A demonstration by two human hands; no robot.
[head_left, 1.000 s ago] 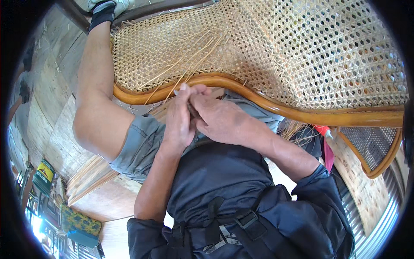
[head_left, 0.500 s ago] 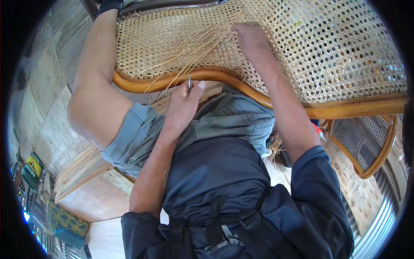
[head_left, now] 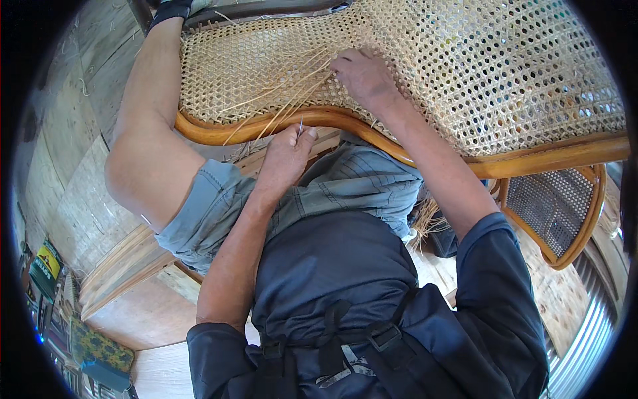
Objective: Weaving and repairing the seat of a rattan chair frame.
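Across the upper half lies a woven cane panel (head_left: 492,80), edged by a curved, varnished brown wooden frame (head_left: 319,116). Loose cane strands (head_left: 286,86) fan over its left part, some reaching past the frame. At their right end is my right hand (head_left: 364,76), palm down, its fingers curled and closed on strands; the fingertips are partly hidden. My left hand (head_left: 287,154) is closed just below the frame, beside my lap. From its grip a thin, pointed metal tool (head_left: 301,124) sticks up; its handle is hidden in the fist.
My bent left leg (head_left: 149,113) borders the panel on the left. A second cane piece with a rounded wooden frame (head_left: 555,213) stands below right. Cane scraps (head_left: 428,216) lie by my lap. A wooden box (head_left: 146,306) and a green-and-yellow package (head_left: 46,269) are lower left.
My right hand has moved left and slightly nearer along the strands. My left hand has shifted slightly right, the pointed tool still in it.
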